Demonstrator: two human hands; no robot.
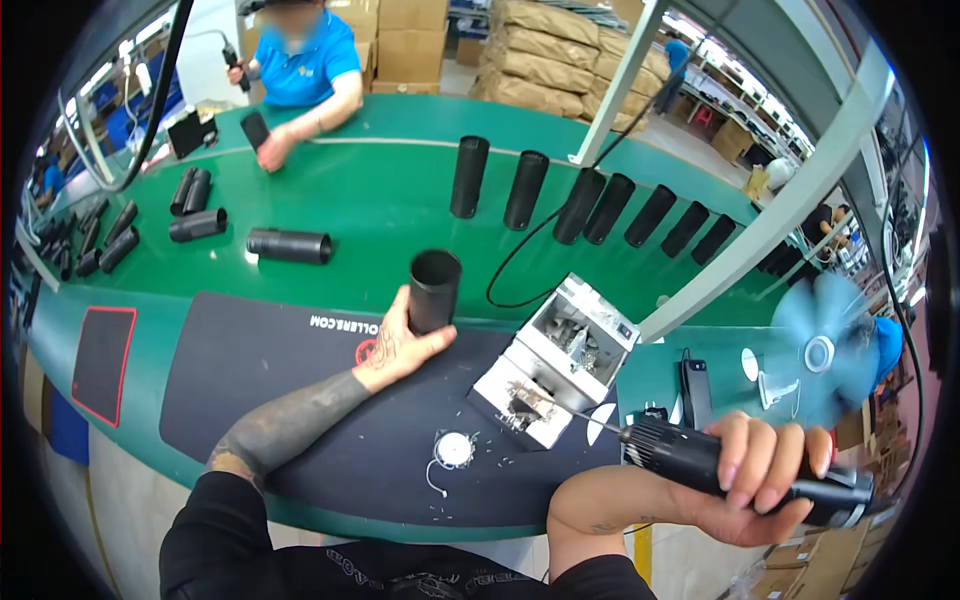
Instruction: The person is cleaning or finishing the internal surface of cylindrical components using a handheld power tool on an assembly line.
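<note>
My left hand point(398, 348) is closed round a black cylindrical tube point(434, 295), which stands upright over the far edge of the dark mat, its open end up. In my right hand point(750, 480) is a black electric screwdriver point(680, 452), lying nearly level. Its thin bit points left and reaches the front part of a metal screw feeder point(520, 402); whether a screw sits on the tip is too small to tell. Close in front of me, a round white part point(454, 449) with a short white wire lies on the mat among small scattered bits.
Several black tubes point(525, 190) stand in a row on the green belt point(380, 220); others point(290, 246) lie at the left. A person point(310, 65) across holds a tube and a screwdriver. A slanted post point(760, 215), a fan point(818, 352) and a black device point(694, 392) are at the right.
</note>
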